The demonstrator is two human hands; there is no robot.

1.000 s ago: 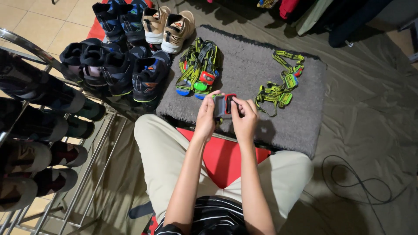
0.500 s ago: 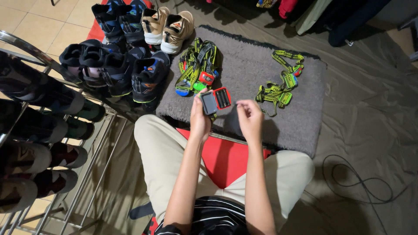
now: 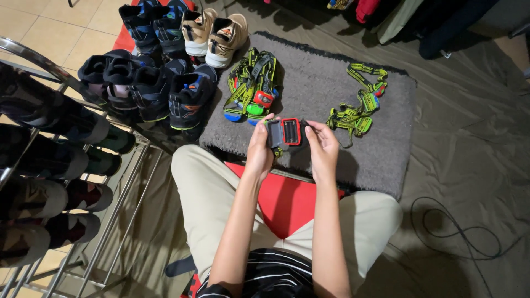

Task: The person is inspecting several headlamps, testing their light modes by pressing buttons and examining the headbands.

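Above the near edge of a grey shaggy mat [image 3: 331, 105], a small red-and-black headlamp unit [image 3: 287, 132] is held between two bare hands. The left hand [image 3: 259, 148] is closed around the unit's left end, where a grey cover appears swung open; the right hand [image 3: 323, 144] pinches the right end with fingertips, the rest of the fingers loosely curled. On the mat beyond the unit, a bundle of headlamps with yellow-green straps [image 3: 253, 85] lies to the left, and a second strapped set [image 3: 359, 105] lies to the right, both well apart from the hands. Rows of dark shoes [image 3: 143, 83] are lined up just off the mat's left edge, beside a metal shoe rack [image 3: 61, 165]. The step in hand is judged to be inspection or opening of the lamp's compartment; a steady left-hand grip and fine right fingertip work on the small cover would be called for next.
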